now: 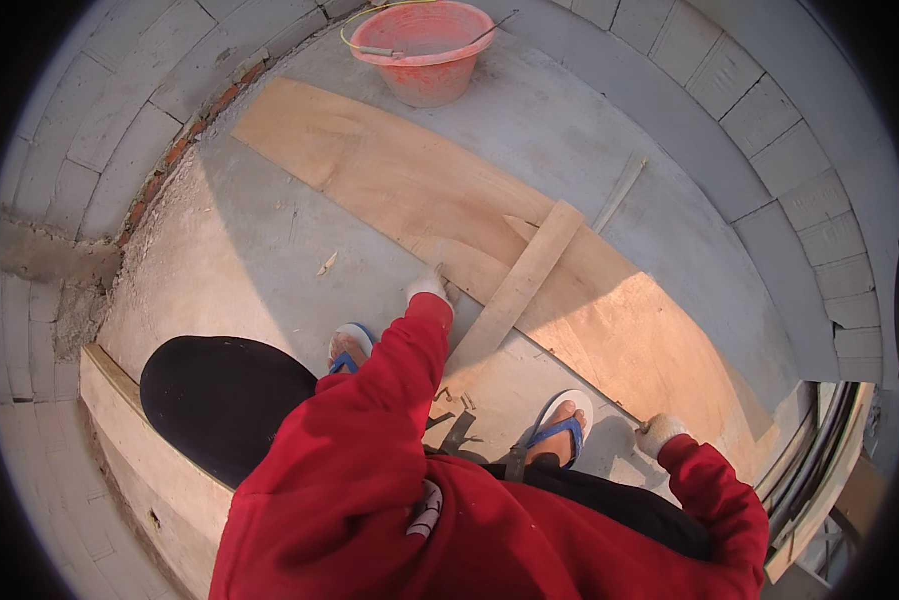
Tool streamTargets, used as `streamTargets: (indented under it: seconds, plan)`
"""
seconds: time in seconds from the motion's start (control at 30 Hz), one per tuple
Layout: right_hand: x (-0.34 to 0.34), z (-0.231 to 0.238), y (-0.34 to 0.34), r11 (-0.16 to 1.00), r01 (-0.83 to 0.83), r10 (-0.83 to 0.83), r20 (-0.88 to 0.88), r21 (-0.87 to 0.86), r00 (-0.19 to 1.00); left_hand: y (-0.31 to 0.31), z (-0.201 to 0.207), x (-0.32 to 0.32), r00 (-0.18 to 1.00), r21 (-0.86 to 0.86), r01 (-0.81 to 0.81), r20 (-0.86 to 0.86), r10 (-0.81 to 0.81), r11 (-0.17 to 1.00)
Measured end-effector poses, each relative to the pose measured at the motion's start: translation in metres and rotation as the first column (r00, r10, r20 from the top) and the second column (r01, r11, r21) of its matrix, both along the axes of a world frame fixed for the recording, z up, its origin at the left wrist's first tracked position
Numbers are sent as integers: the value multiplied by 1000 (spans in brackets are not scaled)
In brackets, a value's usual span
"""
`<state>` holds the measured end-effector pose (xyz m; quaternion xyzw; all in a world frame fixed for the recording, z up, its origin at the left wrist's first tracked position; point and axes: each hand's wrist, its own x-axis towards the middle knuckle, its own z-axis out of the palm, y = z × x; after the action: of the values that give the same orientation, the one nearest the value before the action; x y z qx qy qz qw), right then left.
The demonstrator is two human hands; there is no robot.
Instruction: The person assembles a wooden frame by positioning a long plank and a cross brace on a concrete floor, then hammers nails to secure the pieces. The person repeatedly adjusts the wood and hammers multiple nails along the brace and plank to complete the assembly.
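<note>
A long plywood board (370, 165) lies slantwise across the floor in front of me. My left hand (431, 287), in a whitish work glove, is closed at the board's near edge, about midway along it. Farther right, my gloved right hand (660, 434) is closed on the same edge, near the board's right end. The undersides of my fingers are hidden in both cases. A short wooden plank (520, 280) rests crosswise over the board, between my hands, its lower end reaching toward my feet.
A red plastic basin (425, 60) with a tool handle across its rim stands at the far side. Grey block walls (735, 85) enclose the floor. A thin strip (620, 192) lies beyond the board. Long dark bars (820, 460) are stacked at right. My sandalled feet stand beside the near edge.
</note>
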<state>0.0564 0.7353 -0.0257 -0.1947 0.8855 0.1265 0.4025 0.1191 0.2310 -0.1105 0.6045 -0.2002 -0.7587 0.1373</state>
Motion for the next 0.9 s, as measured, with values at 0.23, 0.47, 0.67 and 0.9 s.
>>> streamTargets:
  seconds: [0.23,0.47,0.67,0.9]
  plan:
    - [-37,-3,28,897,302,-305,-43,322,951,7,0,11,972,-37,112,211,-102,993]
    - [-7,-81,196,-340,896,-940,69,-286,-335,-7,-57,33,924,-54,381,26,-380,923]
    - [46,-99,267,-793,497,-605,362,-353,-709,47,18,13,886,-55,462,68,-458,885]
    - [-9,-102,208,-401,866,-912,46,-298,-406,23,-1,15,914,-10,389,132,-384,921]
